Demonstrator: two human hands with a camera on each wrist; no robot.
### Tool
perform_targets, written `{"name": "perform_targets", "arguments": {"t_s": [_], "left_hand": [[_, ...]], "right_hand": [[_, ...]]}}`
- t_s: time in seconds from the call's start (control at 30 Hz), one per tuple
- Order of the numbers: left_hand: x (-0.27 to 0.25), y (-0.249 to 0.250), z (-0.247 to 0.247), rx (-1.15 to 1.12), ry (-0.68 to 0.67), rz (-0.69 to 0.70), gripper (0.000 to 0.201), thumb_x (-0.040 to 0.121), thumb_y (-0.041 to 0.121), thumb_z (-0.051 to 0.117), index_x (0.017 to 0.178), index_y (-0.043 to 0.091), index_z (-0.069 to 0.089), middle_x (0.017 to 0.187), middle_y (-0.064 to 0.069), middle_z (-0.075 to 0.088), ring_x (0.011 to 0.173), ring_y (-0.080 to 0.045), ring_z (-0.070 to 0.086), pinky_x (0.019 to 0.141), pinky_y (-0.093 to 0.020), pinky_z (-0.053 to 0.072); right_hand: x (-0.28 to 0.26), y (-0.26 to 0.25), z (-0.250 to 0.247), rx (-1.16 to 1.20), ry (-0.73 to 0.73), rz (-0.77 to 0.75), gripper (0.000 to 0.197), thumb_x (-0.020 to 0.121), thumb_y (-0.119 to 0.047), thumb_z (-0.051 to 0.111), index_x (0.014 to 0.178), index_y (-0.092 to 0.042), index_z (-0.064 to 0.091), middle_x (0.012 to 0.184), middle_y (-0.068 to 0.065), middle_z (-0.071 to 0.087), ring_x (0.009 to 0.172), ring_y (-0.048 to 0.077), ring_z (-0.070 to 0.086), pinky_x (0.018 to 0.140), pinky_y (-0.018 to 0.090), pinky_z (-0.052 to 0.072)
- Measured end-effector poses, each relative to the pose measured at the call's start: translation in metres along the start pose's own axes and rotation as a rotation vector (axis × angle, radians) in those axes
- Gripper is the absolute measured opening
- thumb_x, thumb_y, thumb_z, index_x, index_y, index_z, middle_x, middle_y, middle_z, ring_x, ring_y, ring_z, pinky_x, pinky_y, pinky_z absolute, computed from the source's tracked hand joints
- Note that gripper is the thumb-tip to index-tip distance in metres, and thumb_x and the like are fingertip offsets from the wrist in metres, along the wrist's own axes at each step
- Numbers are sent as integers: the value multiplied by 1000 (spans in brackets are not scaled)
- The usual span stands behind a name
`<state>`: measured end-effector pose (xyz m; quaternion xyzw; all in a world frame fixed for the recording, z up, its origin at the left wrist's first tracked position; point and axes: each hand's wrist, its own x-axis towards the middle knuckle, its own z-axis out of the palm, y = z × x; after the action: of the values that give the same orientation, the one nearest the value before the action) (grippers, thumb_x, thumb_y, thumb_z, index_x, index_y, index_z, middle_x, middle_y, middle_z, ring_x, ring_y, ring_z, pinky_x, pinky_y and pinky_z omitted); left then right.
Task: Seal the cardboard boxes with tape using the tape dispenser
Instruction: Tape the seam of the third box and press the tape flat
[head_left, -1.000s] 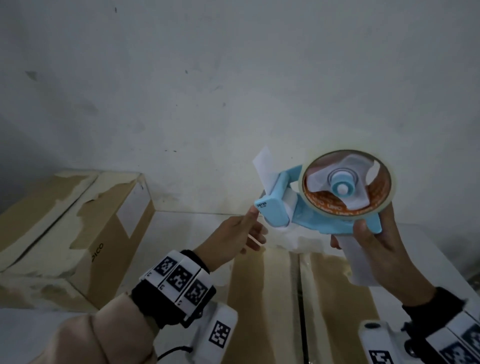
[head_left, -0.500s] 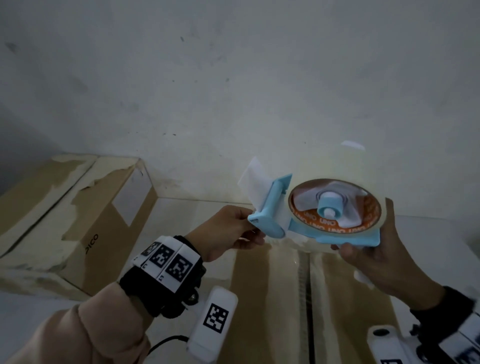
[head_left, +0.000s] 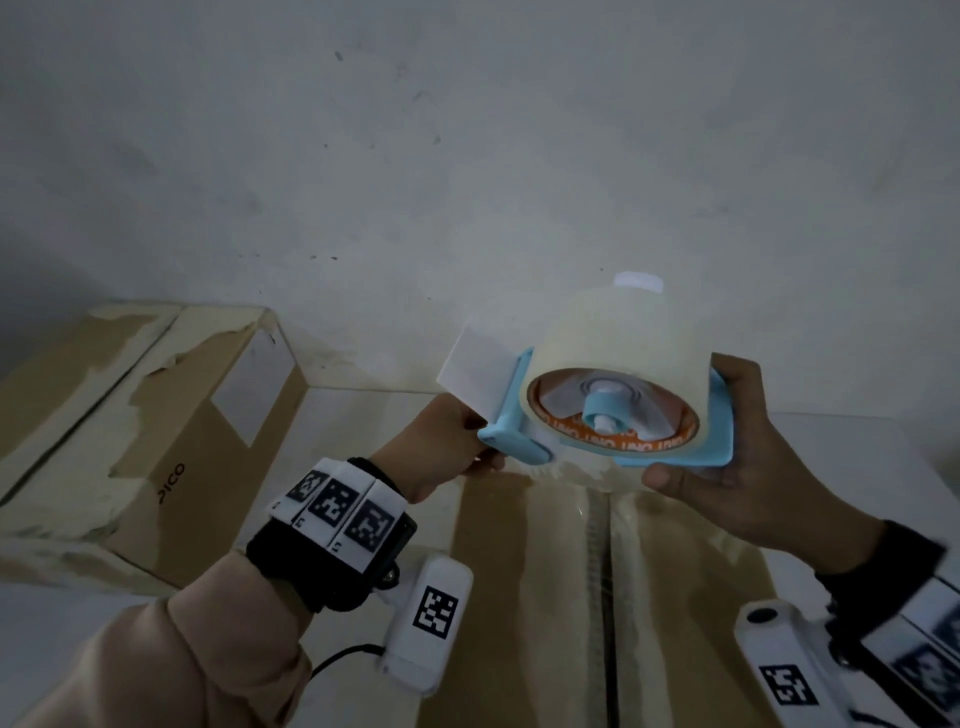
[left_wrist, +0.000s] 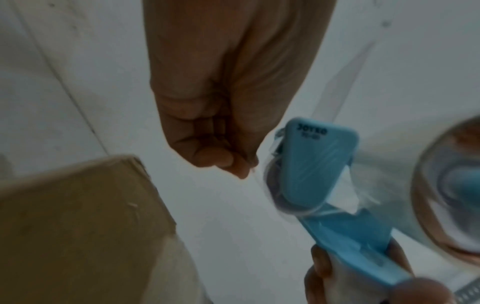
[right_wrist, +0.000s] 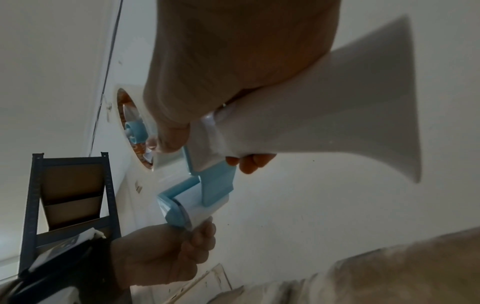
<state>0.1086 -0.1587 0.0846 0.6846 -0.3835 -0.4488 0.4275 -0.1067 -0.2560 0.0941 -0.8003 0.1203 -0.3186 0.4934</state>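
At far left a taped cardboard box (head_left: 156, 415) sits against the wall. Your left hand (head_left: 441, 447) is raised above the nearer box (head_left: 571, 597), fingers curled, its grip pinching the loose tape end (head_left: 475, 376) at the dispenser's nose. To its right, the blue tape dispenser (head_left: 613, 415) hangs in the air over that box's centre seam, roll face toward you. Your right hand (head_left: 727, 457) holds it from the right, grip closed around its white handle (right_wrist: 324, 115).
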Motion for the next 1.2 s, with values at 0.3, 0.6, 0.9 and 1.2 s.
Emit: {"name": "perform_targets", "arguments": {"t_s": [0.3,0.6,0.9,1.2], "left_hand": [[6,-20,-4,19,105,66,26,91,-1,48,70,12,55,65,-6,53,48,-5,51,53,-17,46],[9,-40,-22,69,204,40,23,92,19,54,74,7,63,62,-3,56,43,3,51,49,-9,45],[1,-57,-35,83,239,-15,24,94,18,51,74,9,63,64,-2,57,48,-2,53,50,-12,46],[7,-61,-37,23,200,-60,15,88,18,59,86,5,65,69,-3,60,52,-2,55,51,-11,47]], "right_hand": [[6,3,-7,-117,-54,50,65,63,-68,66,112,-63,25,107,-37,48,98,-3,58,78,14,51],[4,9,-17,-101,-71,93,63,59,-68,69,108,-63,30,106,-37,51,99,-4,58,75,11,50],[-1,12,-23,-255,-134,138,69,55,-75,65,109,-65,23,108,-39,50,96,-4,59,71,23,56],[1,14,-24,-219,-143,176,68,53,-76,65,106,-67,24,107,-41,50,98,-7,58,71,13,53]]}}
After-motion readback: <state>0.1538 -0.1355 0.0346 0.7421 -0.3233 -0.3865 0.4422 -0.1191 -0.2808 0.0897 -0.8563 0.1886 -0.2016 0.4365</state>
